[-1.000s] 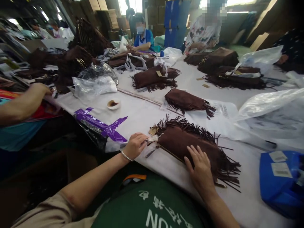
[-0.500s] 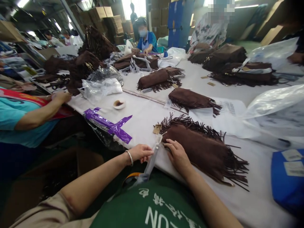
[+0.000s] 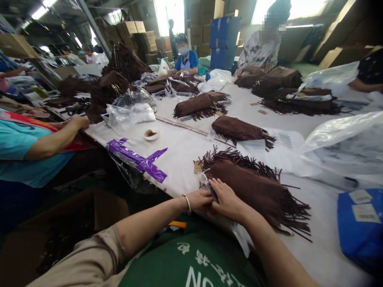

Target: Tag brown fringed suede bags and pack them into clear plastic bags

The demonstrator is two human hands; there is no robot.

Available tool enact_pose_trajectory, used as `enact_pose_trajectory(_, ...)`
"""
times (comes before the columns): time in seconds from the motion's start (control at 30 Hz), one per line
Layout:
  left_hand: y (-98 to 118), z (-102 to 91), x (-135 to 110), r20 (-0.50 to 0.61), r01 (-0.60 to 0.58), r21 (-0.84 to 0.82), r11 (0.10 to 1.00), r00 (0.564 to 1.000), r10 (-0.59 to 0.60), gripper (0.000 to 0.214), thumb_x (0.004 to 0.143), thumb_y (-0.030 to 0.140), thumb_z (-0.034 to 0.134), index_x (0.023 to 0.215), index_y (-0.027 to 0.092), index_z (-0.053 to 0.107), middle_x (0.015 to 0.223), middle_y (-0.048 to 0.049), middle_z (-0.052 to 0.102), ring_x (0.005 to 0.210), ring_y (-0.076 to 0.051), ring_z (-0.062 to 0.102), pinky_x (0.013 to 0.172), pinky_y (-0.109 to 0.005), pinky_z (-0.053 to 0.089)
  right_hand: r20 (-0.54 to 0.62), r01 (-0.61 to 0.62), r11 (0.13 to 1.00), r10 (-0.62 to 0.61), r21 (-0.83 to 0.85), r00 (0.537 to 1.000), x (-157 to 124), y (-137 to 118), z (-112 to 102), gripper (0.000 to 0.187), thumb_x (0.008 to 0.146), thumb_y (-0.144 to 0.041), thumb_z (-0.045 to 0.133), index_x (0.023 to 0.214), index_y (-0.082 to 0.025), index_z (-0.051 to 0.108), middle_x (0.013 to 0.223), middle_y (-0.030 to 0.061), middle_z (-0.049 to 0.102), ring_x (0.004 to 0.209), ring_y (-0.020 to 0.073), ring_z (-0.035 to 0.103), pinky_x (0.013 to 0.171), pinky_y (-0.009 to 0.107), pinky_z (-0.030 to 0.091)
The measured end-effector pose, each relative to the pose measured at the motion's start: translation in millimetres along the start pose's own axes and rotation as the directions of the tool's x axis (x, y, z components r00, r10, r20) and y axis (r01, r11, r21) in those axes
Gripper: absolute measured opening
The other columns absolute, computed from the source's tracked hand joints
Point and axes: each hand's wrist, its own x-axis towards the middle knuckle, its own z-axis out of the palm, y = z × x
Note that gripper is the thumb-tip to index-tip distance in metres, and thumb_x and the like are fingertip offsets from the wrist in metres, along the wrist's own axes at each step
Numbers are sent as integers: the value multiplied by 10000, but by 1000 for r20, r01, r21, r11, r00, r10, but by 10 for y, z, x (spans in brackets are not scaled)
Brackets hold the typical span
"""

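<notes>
The left hand (image 3: 201,199) and the right hand (image 3: 229,201) meet at the near edge of the bench (image 3: 179,175); the left's fingers are bent together, though I cannot tell what they grip; the right's fingers stretch out straight beside a grey strip (image 3: 213,191), its thumb hidden, so whether it pinches anything cannot be told either; clear wrapping (image 3: 203,177) shows just past the fingertips; the brown fringed bag (image 3: 254,191) lies on the bench ahead and to the right, its long axis slanting from the upper left, by the fingers, down to the fringed end at lower right; the right hand is the nearer to it; beyond the bag's left end sits a tan tag (image 3: 198,166); half a second ago the hands were apart, the left drawing the clear wrapping towards the apron (image 3: 179,259); now they touch or nearly so.
</notes>
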Motion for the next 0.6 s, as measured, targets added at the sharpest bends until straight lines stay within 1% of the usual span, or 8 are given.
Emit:
enact_pose_trajectory(0.07,7,-114,-113,65,3,-152,988,998,7,309,760,321,686,1011,147,638,966,-79,676,871,-182,646,777,-301,520,-31,-34,997,32,-66,999,-54,-77,95,724,705,-173,524,1395,-59,338,1454,175,337,1354,317,277,1094,486,265)
enact_pose_trajectory(0.13,1,-202,-172,73,28,-308,951,997,-6,405,751,369,716,1062,130,615,1049,-110,651,944,-202,638,876,-346,496,-120,-93,986,77,-137,990,-70,-133,178,713,707,-126,497,1396,-47,328,1458,172,331,1349,298,282,1091,459,263)
enact_pose_trajectory(0.2,-13,-233,-157,43,37,-415,909,999,-21,452,767,450,691,1063,119,603,1064,-129,640,914,-209,649,871,-371,503,-204,-137,975,100,-175,974,-44,-150,210,666,730,-106,480,1384,-75,358,1430,154,386,1294,290,354,1044,438,323)
enact_pose_trajectory(0.27,-27,-210,-84,21,19,-493,870,1000,-10,488,786,509,651,1062,110,598,1079,-140,632,907,-210,652,867,-373,511,-233,-143,969,95,-200,968,8,-118,178,617,749,-91,475,1361,-115,401,1353,138,478,1186,290,441,971,422,389)
enact_pose_trajectory(0.37,-30,-129,61,-29,-35,-573,819,999,23,524,793,536,631,1062,87,592,1062,-159,636,914,-213,651,879,-369,508,-193,-104,968,60,-228,979,81,-12,59,576,748,-48,474,1317,-139,458,1157,130,583,1001,275,504,889,396,446)
enact_pose_trajectory(0.47,2,-65,178,-94,-91,-646,757,995,40,517,802,554,606,1016,84,590,977,-149,655,875,-224,658,842,-382,519,-158,-60,981,31,-183,987,84,86,-62,565,735,-31,495,1287,-152,489,1060,109,583,938,253,502,871,373,467)
enact_pose_trajectory(0.53,41,-50,229,-130,-123,-697,706,990,44,443,821,521,600,943,95,592,882,-113,665,814,-208,658,792,-357,529,-165,-31,991,9,-127,986,29,117,-118,581,732,-32,504,1294,-177,478,1063,94,572,958,243,501,884,364,471)
enact_pose_trajectory(0.6,86,-62,263,-185,-174,-736,654,981,53,297,830,404,627,876,112,591,786,-60,660,723,-159,646,752,-296,524,-163,2,998,-13,-66,987,-63,118,-146,609,729,-38,508,1310,-214,458,1072,80,567,978,235,506,893,363,476)
